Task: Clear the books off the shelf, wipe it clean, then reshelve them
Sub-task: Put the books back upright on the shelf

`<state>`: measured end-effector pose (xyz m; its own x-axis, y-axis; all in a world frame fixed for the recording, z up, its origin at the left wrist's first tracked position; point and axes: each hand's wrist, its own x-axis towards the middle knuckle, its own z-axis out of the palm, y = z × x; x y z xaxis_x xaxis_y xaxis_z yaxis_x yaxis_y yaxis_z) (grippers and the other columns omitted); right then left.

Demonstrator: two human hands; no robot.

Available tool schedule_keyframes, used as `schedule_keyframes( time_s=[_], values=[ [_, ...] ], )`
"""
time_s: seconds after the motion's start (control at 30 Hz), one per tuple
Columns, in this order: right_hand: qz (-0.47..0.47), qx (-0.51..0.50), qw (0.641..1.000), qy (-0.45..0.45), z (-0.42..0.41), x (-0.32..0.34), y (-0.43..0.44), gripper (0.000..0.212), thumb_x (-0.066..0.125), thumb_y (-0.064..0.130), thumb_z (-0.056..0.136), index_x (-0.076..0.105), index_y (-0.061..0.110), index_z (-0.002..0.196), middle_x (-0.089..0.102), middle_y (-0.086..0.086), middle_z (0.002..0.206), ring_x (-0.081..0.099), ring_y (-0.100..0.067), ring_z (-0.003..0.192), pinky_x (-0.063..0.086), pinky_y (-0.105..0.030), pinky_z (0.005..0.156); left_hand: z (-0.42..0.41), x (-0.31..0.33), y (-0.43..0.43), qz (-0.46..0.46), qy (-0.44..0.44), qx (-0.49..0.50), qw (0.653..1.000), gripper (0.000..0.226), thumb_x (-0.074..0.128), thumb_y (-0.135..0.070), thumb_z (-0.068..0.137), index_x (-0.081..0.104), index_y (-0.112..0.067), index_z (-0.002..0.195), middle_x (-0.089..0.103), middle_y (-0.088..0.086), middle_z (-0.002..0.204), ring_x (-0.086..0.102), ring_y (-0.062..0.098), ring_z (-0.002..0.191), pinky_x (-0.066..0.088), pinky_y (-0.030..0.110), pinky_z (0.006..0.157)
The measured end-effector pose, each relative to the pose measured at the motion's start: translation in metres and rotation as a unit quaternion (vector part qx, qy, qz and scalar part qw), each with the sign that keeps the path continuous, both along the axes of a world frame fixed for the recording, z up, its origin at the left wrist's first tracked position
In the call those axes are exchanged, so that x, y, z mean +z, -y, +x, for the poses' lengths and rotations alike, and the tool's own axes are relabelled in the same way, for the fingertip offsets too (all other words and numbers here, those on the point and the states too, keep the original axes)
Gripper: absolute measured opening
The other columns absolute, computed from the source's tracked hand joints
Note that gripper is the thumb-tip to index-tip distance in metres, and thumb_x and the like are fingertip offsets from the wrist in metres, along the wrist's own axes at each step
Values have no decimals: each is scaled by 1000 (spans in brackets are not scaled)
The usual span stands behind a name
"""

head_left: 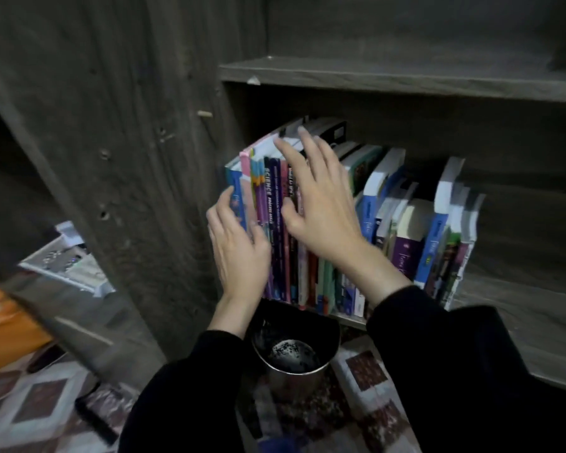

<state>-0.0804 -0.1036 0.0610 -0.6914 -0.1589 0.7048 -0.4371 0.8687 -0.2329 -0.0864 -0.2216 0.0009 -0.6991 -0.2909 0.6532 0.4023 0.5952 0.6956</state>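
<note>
A row of upright books (276, 204) fills the left and middle of a dark wooden shelf (517, 308); several lean to the right. My left hand (239, 243) lies against the leftmost blue book (237, 194), fingers along its outer side and thumb on the spines. My right hand (321, 204) rests spread on the spines of the left group, fingertips reaching the books' top edges. More blue and purple books (438, 230) stand further right, untouched. No cloth is in view.
An upper shelf board (389, 76) runs above the books. The cabinet's side panel (151, 178) stands close on the left. Below the shelf a black bin (291, 354) stands on a patterned floor mat (43, 400). A white basket (66, 263) lies at the left.
</note>
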Motion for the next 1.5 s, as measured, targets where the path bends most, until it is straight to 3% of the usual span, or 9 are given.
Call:
schedule_keyframes(
  time_s=[0.1, 0.3, 0.57, 0.73, 0.87, 1.17, 1.3, 1.4, 1.5],
  values=[
    [92, 0, 994, 57, -21, 11, 6, 77, 55, 26, 84, 20, 28, 152, 24, -3, 157, 17, -28, 145, 22, -45, 112, -5, 9, 14, -13, 63, -28, 998, 60, 50, -3, 87, 34, -13, 144, 45, 10, 122, 58, 29, 101, 46, 39, 90],
    [89, 26, 992, 80, -33, 7, 1, 69, 59, 20, 83, 32, 26, 146, 33, 0, 151, 19, -25, 144, 32, -42, 111, -12, 23, 18, -24, 100, -57, 993, 59, 43, -4, 93, 29, -20, 148, 43, 5, 129, 50, 15, 110, 27, 12, 83],
    [62, 55, 992, 100, -29, 14, -6, 71, 59, 12, 82, 32, 17, 147, 33, -2, 152, 18, -20, 145, 23, -35, 116, -16, 28, 20, -48, 90, -97, 990, 57, 45, -10, 94, 32, -25, 147, 51, 4, 124, 53, 21, 110, 42, 39, 99],
    [57, 53, 991, 108, -29, 14, -5, 70, 60, 13, 82, 31, 19, 146, 32, 0, 152, 17, -18, 145, 25, -37, 113, -18, 29, 24, -6, 139, -135, 981, 56, 46, -6, 92, 40, -30, 142, 52, 2, 114, 57, 19, 101, 47, 42, 94],
    [51, 60, 992, 103, -29, 14, -6, 69, 60, 11, 80, 34, 18, 144, 35, 0, 149, 20, -19, 143, 29, -39, 113, -17, 30, 23, -28, 133, -127, 983, 40, 51, -18, 94, 43, -33, 130, 54, 3, 108, 61, 22, 89, 51, 48, 84],
    [60, 52, 992, 101, -29, 15, -6, 69, 59, 15, 83, 31, 20, 145, 32, 2, 151, 18, -17, 144, 28, -37, 110, 30, 8, 25, -41, 71, -39, 996, 47, 49, -8, 91, 36, -18, 135, 54, 11, 127, 56, 27, 111, 44, 39, 91],
    [63, 50, 991, 103, -28, 15, -5, 69, 60, 16, 84, 30, 20, 146, 31, 1, 151, 17, -17, 143, 33, -43, 108, 23, -3, 33, -28, 72, -84, 994, 57, 55, -24, 96, 21, -34, 141, 65, 14, 110, 67, 24, 84, 58, 43, 76],
    [62, 51, 991, 109, -28, 15, -5, 68, 59, 16, 85, 29, 20, 146, 31, 0, 152, 16, -18, 144, 33, -45, 108, 12, 1, 36, -54, 93, -104, 989, 65, 54, -19, 97, 17, -29, 150, 63, 0, 80, 64, 15, 61, 55, 27, 60],
    [61, 49, 991, 109, -28, 15, -5, 68, 59, 18, 85, 28, 21, 146, 30, 1, 152, 16, -17, 144, 35, -47, 107, 16, 11, 37, -61, 102, -118, 986, 60, 50, -14, 98, 23, -28, 148, 61, -4, 78, 65, 14, 60, 57, 28, 59]
  ],
)
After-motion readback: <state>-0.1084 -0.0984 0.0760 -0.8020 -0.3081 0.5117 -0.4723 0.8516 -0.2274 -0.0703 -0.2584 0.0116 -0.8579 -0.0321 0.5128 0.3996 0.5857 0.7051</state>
